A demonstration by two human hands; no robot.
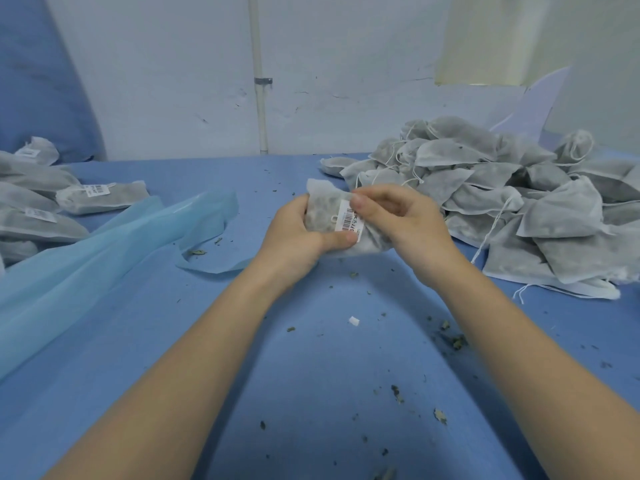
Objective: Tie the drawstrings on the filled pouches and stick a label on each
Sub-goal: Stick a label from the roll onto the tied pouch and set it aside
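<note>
A filled white mesh pouch is held above the blue table between both hands. My left hand grips its lower left side, thumb lying along the bottom edge of a white barcode label on its face. My right hand holds the pouch's right side, its thumb pressing the label's top end. A big heap of unlabelled pouches with loose white drawstrings lies at the right. Labelled pouches lie at the left.
A light blue sheet of backing film stretches from the left edge toward the centre. Dried herb crumbs and a small white scrap litter the blue table cover. A white wall with a thin pipe stands behind.
</note>
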